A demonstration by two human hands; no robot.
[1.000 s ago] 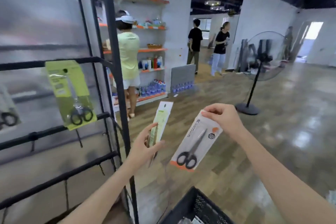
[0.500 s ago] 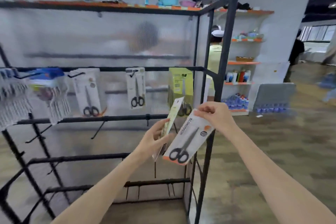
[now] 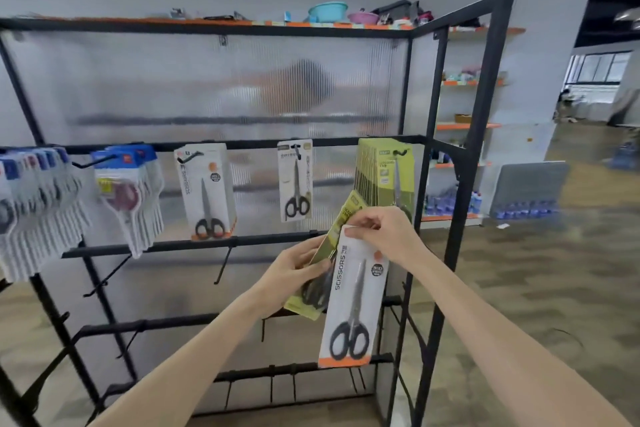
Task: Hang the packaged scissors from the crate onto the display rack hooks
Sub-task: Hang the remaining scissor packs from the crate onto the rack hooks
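My right hand (image 3: pixel 382 236) pinches the top edge of a white-and-orange scissors pack (image 3: pixel 353 302) that hangs down in front of the black display rack (image 3: pixel 485 149). My left hand (image 3: pixel 294 270) grips a green scissors pack (image 3: pixel 332 246), tilted and partly hidden behind the white one. On the rack's upper bar hang a white pack (image 3: pixel 206 191), a narrow white pack (image 3: pixel 295 180) and a stack of green packs (image 3: pixel 388 173). Both hands are just below the green stack. The crate is out of view.
Blue-topped packs (image 3: pixel 128 191) and more (image 3: pixel 31 204) hang at the left. Several bare hooks (image 3: pixel 221 263) stick out from the lower bars. A ribbed translucent panel backs the rack. Store shelves (image 3: pixel 464 128) stand behind at the right, with wood floor beyond.
The view swung left from the shop floor to face the rack. Both hands rose and moved closer to it, and the two packs now overlap below the green stack.
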